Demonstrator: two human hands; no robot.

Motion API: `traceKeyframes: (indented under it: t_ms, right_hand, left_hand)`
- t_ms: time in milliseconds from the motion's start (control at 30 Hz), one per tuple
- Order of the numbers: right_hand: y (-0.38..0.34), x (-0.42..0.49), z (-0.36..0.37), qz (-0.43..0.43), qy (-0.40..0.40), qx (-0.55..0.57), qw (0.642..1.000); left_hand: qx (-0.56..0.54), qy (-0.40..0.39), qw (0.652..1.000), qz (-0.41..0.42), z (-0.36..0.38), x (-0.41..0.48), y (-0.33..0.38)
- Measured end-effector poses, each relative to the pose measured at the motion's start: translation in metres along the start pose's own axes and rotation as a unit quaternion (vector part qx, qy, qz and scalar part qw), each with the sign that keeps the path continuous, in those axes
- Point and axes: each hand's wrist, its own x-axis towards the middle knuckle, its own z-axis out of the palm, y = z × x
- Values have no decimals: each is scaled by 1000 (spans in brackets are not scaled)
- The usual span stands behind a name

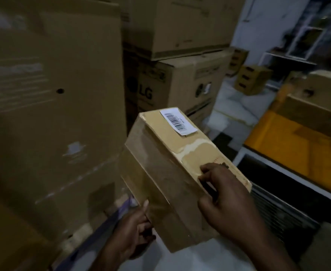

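A small brown cardboard box (166,173) is held up in front of me, tilted, with a white barcode label (178,121) near its far end and torn tape across its top. My left hand (135,229) grips the box's near lower-left edge, thumb up along the side. On the near top-right edge my right hand (225,196) rests, its fingers curled over the edge and pinching at the torn tape.
A tall cardboard carton (49,106) fills the left. Stacked LG cartons (180,83) stand straight ahead. Smaller boxes (252,79) sit on the pale floor at the back right. A yellow-topped carton (297,141) and a dark grille (274,204) lie to the right.
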Motion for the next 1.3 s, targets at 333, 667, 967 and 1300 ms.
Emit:
traceKeyframes:
  t_ms: [333,667,967,1300]
  right_hand:
    - [177,20,-132,-1,53,-185,981]
    - [303,54,-265,52,81,-255,962]
    - [429,109,-256,129,119,-271,946]
    - [504,179,-276,186,195,-180,946]
  left_hand:
    - [40,-100,994,-32,235,103,19]
    - [87,-272,955,-83,448,179,18]
    - [266,-168,916,248,544,241,114]
    - [559,-80,638,523,592,336,251]
